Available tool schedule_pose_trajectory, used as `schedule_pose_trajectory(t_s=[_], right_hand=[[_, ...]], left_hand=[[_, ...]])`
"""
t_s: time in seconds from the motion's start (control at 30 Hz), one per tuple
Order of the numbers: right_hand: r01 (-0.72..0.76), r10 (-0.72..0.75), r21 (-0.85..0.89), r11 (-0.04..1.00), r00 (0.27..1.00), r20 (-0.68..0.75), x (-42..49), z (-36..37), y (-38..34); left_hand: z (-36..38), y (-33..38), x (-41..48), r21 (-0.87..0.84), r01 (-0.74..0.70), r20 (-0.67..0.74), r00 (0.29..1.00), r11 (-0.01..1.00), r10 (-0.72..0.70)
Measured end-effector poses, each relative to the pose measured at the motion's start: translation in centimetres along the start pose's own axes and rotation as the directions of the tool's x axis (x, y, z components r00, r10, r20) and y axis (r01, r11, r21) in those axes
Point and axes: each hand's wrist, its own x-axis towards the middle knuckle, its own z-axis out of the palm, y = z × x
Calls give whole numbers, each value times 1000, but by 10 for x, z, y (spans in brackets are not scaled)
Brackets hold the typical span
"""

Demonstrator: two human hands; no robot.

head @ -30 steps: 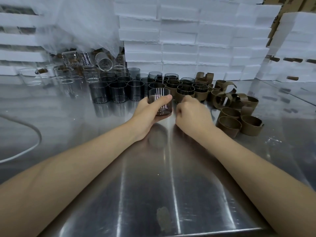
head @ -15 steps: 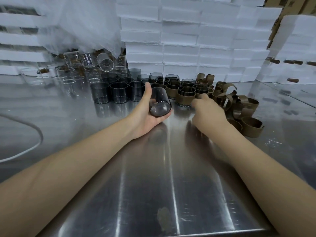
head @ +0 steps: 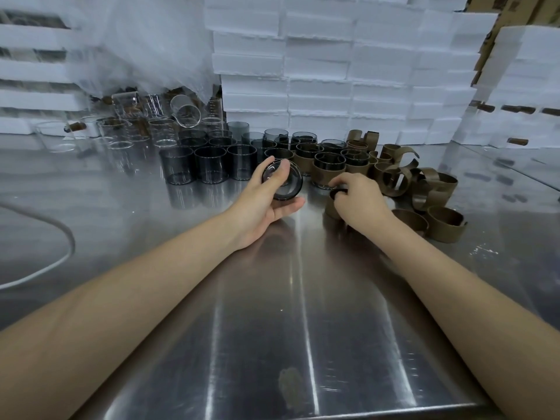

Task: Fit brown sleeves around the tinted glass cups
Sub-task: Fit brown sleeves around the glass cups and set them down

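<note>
**Cup turned on its side as the right hand comes back with a sleeve**

Half a second ago the left hand held the cup part-tilted. It has since rolled the cup further, so one round end now faces the viewer. The right hand was then reaching into the pile of sleeves and has now drawn back a little with one in its fingers.

Every place below is given from the held tinted cup (head: pixel 288 184).

- **Far left of it:** a pale cable (head: pixel 45 268) curves across the steel table (head: pixel 303 298).
- **Behind and to its left:** clear glass beakers (head: pixel 127 128) stand in a cluster. Nearer in is a row of bare tinted cups (head: pixel 210 165) with no sleeves on.
- **At the cup:** the left hand (head: pixel 260 204) grips it just above the table, thumb across the near face and fingers cupped beneath.
- **Just behind and to its right:** the sleeved cups (head: pixel 328 168) stand upright, packed close together.
- **Just to its right:** the right hand (head: pixel 357 201) has its fingers curled, pinching a brown sleeve (head: pixel 332 207) low over the table. Sleeve and cup are near each other but not touching.
- **Further right:** the loose sleeves (head: pixel 436 189) lie in a tangled heap.
- **Behind everything:** white foam boxes (head: pixel 318 71) are stacked like a wall.

Cup and sleeve are each in hand, so the fitting itself looks about to begin. The cup has probably been turned so the sleeve can go on over its end.
</note>
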Motion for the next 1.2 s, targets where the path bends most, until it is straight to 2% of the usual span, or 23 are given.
schedule_pose_trajectory(t_s=[0.13,0.3,0.4,0.47,0.53,0.8,0.97,1.07,1.2], right_hand=[[-58,54,98,993,998,40,-1,3,-2],[-60,55,140,988,998,44,2,3,1],[20,-9,145,989,997,-76,1,4,0],[43,-7,252,967,990,-143,-1,5,-3],[75,-12,334,940,982,-187,-3,4,-6],[255,-120,460,851,946,-303,-7,2,-11],[345,-246,379,859,926,-286,-12,8,-15],[397,-312,331,856,907,-281,-14,8,-17],[403,-314,317,859,902,-297,-15,6,-18]], left_hand=[[2,2,-4,112,-43,0,999,993,44],[3,1,-6,187,-87,-86,991,979,105],[3,-1,-6,201,-108,-99,987,974,130],[4,-2,-6,239,-102,-103,986,966,130],[4,-3,-5,242,-100,-97,987,965,126],[2,2,-3,152,-17,-76,997,988,28],[6,2,-9,238,-65,-28,997,969,74],[9,4,-12,271,-50,-1,999,961,52],[10,1,-15,280,-104,154,986,954,63]])
